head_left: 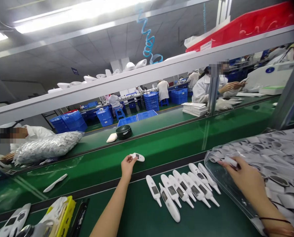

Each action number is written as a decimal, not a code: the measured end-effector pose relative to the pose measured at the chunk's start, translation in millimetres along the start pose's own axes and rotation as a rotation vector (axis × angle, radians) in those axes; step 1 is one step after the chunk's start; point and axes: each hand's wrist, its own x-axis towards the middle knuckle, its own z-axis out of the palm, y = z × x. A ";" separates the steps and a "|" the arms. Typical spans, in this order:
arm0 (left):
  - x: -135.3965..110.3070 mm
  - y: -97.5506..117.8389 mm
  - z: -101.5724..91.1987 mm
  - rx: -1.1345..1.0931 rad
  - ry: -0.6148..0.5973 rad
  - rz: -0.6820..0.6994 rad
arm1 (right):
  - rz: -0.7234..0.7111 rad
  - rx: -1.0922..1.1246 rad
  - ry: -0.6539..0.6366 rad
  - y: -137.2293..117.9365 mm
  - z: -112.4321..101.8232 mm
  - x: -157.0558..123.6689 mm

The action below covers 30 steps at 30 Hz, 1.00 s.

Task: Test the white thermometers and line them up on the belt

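My left hand point(127, 164) is stretched forward over the green belt point(161, 148), fingers pinched on one end of a white thermometer body point(138, 157). My right hand point(243, 176) reaches into a clear plastic bag point(272, 164) of grey-white parts at the right, its fingers closed on one white part point(229, 161). Between my hands, several white thermometer bodies point(183, 191) with small grey screens lie in a row on the green table surface.
A black round fan point(123, 131) and a white piece point(111, 138) sit on the far belt, a loose white part point(55, 183) on the near belt. A silver bag point(47, 147) lies left. Yellow holder point(65, 210) at bottom left. Other workers in white coats sit beyond.
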 end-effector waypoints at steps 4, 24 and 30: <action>-44.0 23.1 -15.4 -0.435 0.021 0.009 | 0.145 0.617 -0.213 -43.4 6.2 -2.1; -186.9 100.6 -56.1 -0.447 -0.629 0.139 | 0.088 1.004 -0.752 -200.2 53.9 -112.0; -198.1 104.7 -47.6 -0.207 -0.475 0.155 | 0.033 1.036 -0.665 -203.8 66.6 -120.5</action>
